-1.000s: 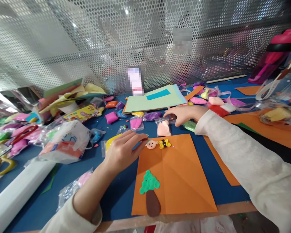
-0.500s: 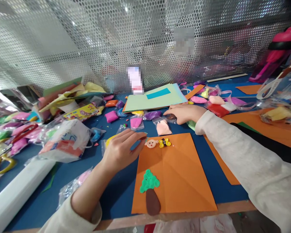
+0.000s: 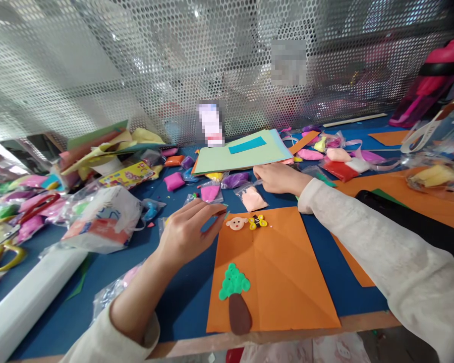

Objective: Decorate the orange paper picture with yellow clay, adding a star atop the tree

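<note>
My left hand (image 3: 187,229) hovers at the left edge of an orange sheet (image 3: 287,272), its fingertips pinched on a small dark piece too hidden to name. Beyond the sheet, my right hand (image 3: 278,177) has its fingers curled down by the clay packets; whatever is under them is hidden. A peach clay packet (image 3: 252,198) lies just left of that hand, near a purple packet (image 3: 236,180). On the sheet are a pale clay face (image 3: 236,223), a yellow-and-black clay bee (image 3: 258,222) and a clay tree with green leaves (image 3: 234,283) and a brown trunk (image 3: 239,313).
Stacked coloured paper (image 3: 219,160) lies behind the packets, before a perforated metal screen (image 3: 155,65). A white bag (image 3: 102,219) and a long white box (image 3: 38,297) occupy the left. At right are a black strip (image 3: 412,227), more orange paper (image 3: 357,262) and a pink bottle (image 3: 423,85).
My right hand has shifted slightly left and its fingers have curled in. The brown packet under it no longer shows, and the peach packet has turned a little. My left hand has barely moved.
</note>
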{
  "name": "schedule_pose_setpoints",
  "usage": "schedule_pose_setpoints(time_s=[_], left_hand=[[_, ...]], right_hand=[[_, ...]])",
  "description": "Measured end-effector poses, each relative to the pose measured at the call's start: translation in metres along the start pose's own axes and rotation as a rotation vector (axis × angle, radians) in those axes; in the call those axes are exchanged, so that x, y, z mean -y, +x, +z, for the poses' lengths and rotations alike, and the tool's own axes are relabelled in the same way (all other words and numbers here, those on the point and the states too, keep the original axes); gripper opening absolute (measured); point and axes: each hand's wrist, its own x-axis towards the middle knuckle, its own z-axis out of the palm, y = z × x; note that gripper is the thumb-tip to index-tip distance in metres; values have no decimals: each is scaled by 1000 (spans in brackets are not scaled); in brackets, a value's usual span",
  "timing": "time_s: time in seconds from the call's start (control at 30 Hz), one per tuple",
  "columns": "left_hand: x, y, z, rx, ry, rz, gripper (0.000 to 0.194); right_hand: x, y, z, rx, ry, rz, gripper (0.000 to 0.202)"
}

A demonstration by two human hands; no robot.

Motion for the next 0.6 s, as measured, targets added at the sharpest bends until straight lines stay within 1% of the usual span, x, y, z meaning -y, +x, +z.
schedule_pose_setpoints(time_s=[0.07, 0.13, 0.23, 0.33, 0.5, 0.6], left_hand=[[0, 0, 0, -4, 1, -2, 8], [-1, 0, -1, -7, -1, -7, 8], [-2, 0, -1, -10, -6, -19, 8], [-3, 1, -2, -19, -17, -44, 9], [-8, 2, -3, -56, -61, -134, 11], [-12, 2, -3, -72, -97, -180, 11]], right_hand=[[0, 1, 0, -58, 20, 49, 36], [1, 2, -1, -115, 46, 50, 38], [4, 3, -5, -184, 87, -20, 31], [12, 2, -9, -226, 114, -85, 26], [41, -4, -17, -242, 133, -176, 29], [61, -7, -20, -263, 124, -276, 32]])
